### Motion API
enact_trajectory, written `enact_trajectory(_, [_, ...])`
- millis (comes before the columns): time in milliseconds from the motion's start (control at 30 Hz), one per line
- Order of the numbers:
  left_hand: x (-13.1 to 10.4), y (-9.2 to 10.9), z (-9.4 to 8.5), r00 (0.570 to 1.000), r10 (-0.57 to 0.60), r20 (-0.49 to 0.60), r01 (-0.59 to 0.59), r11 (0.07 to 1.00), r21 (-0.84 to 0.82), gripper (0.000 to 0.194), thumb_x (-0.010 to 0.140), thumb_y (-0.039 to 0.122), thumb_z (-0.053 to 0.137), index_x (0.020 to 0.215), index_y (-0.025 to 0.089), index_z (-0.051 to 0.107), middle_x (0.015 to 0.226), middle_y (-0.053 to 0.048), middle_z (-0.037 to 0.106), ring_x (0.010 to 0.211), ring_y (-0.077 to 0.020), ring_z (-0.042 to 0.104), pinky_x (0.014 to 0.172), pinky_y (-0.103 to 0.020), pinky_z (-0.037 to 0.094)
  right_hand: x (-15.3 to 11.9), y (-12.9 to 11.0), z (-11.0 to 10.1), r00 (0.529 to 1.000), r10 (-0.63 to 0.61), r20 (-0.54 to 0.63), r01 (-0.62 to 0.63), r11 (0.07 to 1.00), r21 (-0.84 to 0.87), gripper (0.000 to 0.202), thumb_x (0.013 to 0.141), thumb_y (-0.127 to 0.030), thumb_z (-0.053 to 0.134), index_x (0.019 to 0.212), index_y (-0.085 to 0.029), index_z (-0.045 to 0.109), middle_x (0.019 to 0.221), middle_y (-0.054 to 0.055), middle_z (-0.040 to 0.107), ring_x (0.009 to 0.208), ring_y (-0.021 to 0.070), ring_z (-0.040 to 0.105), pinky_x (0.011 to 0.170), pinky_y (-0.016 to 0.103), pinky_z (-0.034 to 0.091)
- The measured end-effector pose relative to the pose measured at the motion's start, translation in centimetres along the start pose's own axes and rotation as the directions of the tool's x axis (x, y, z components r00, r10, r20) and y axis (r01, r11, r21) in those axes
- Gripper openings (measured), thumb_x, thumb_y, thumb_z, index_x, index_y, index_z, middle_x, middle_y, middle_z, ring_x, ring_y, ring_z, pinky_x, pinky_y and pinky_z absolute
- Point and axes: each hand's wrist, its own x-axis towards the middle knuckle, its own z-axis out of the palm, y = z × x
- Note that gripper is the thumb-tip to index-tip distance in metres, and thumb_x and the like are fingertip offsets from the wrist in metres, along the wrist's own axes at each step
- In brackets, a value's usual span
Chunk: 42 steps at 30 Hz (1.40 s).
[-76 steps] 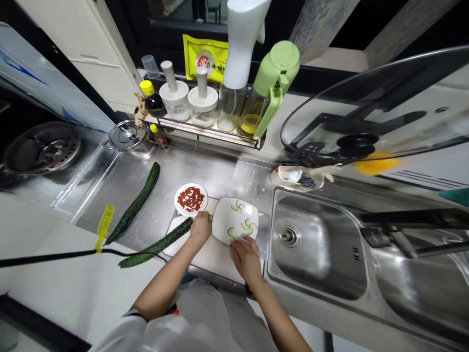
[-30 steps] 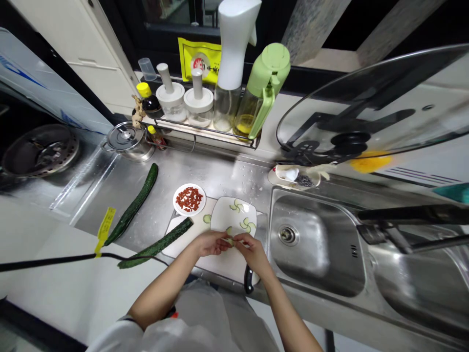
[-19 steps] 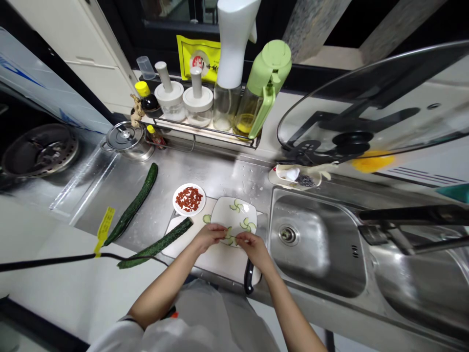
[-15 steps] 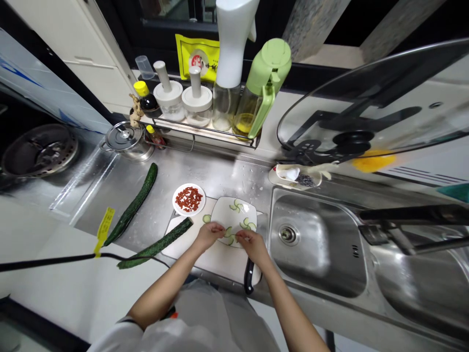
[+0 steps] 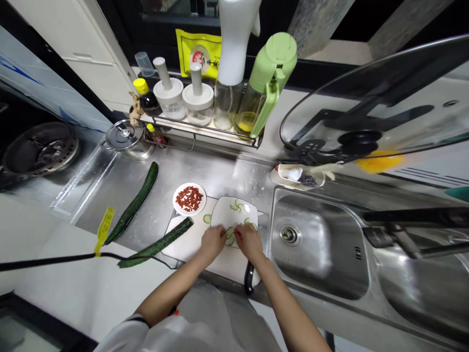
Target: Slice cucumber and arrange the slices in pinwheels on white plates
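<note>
A white square plate (image 5: 219, 208) sits on the cutting board (image 5: 227, 264) and carries thin cucumber slices (image 5: 229, 238) in curved fans: one towards the back, one at the right partly covered by the right hand (image 5: 249, 240), one at the near rim between the hands. The left hand (image 5: 213, 242) is over the plate's near-left edge. Both hands have their fingers curled inward over the plate; I cannot tell whether either one grips a slice. Beside it, a round plate (image 5: 188, 213) holds small red pieces (image 5: 189, 198). On the rack (image 5: 223, 133) behind, a green-topped jug (image 5: 273, 63) contains some yellow liquid, and a lidded pot (image 5: 128, 142) stands at its left.

The board reaches nearly to the front edge of the steel surface (image 5: 223, 171), and a knife handle (image 5: 249, 279) juts there beside the right wrist. Only a narrow strip separates the square plate from the sink (image 5: 318, 249). A cut cucumber (image 5: 163, 244) slants off the board's left side.
</note>
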Motion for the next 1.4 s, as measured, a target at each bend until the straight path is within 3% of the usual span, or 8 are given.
enact_trajectory(467, [-0.3, 0.3, 0.5, 0.998, 0.058, -0.017, -0.055, 0.991, 0.123, 0.014, 0.086, 0.027, 0.051, 0.093, 0.022, 0.062, 0.091, -0.007, 0.066, 0.087, -0.0197, 0.059, 0.075, -0.027, 0.038, -0.1, 0.0, 0.6, 1.0, 0.011, -0.02, -0.012, 0.999, -0.047, 0.015, 0.089, -0.026, 0.049, 0.083, -0.023, 0.063, 0.083, 0.003, 0.065, 0.093, 0.0201, 0.048, 0.067, 0.03, 0.025])
enact_trajectory(700, [-0.8, 0.7, 0.3, 0.997, 0.061, -0.039, -0.052, 0.979, 0.197, 0.019, 0.087, 0.024, 0.051, 0.104, 0.021, 0.058, 0.104, -0.007, 0.06, 0.098, -0.0189, 0.054, 0.079, -0.026, 0.038, -0.3, -0.1, 1.0, 0.998, -0.004, -0.061, -0.001, 0.996, -0.085, 0.015, 0.089, -0.027, 0.049, 0.085, -0.023, 0.063, 0.092, 0.004, 0.062, 0.097, 0.0214, 0.045, 0.069, 0.03, 0.026])
enact_trajectory(900, [-0.8, 0.3, 0.6, 0.991, 0.122, -0.051, -0.105, 0.962, 0.252, 0.016, 0.089, 0.024, 0.048, 0.098, 0.021, 0.06, 0.1, -0.006, 0.058, 0.095, -0.0176, 0.054, 0.078, -0.026, 0.039, -0.4, -0.1, 1.4, 0.998, -0.015, -0.06, 0.01, 0.996, -0.084, 0.02, 0.091, -0.026, 0.045, 0.089, -0.024, 0.065, 0.092, 0.005, 0.061, 0.097, 0.0214, 0.044, 0.07, 0.031, 0.027])
enact_trajectory(1267, [-0.7, 0.0, 0.8, 0.99, 0.133, -0.039, -0.12, 0.962, 0.246, 0.019, 0.09, 0.025, 0.045, 0.097, 0.02, 0.061, 0.1, -0.009, 0.059, 0.097, -0.0195, 0.054, 0.077, -0.027, 0.039, -0.3, 0.0, 1.9, 0.997, -0.038, -0.063, 0.034, 0.996, -0.077, 0.02, 0.089, -0.023, 0.047, 0.097, -0.026, 0.065, 0.094, 0.005, 0.061, 0.099, 0.0222, 0.044, 0.072, 0.031, 0.029])
enact_trajectory(1400, [-0.5, -0.8, 0.2, 0.984, 0.164, -0.076, -0.146, 0.969, 0.197, 0.019, 0.09, 0.026, 0.045, 0.097, 0.021, 0.062, 0.099, -0.008, 0.059, 0.093, -0.0182, 0.056, 0.08, -0.027, 0.04, -0.5, 0.0, 1.7, 0.995, -0.041, -0.089, 0.037, 0.998, -0.053, 0.02, 0.089, -0.024, 0.047, 0.096, -0.026, 0.066, 0.093, 0.005, 0.061, 0.099, 0.0226, 0.043, 0.072, 0.031, 0.029])
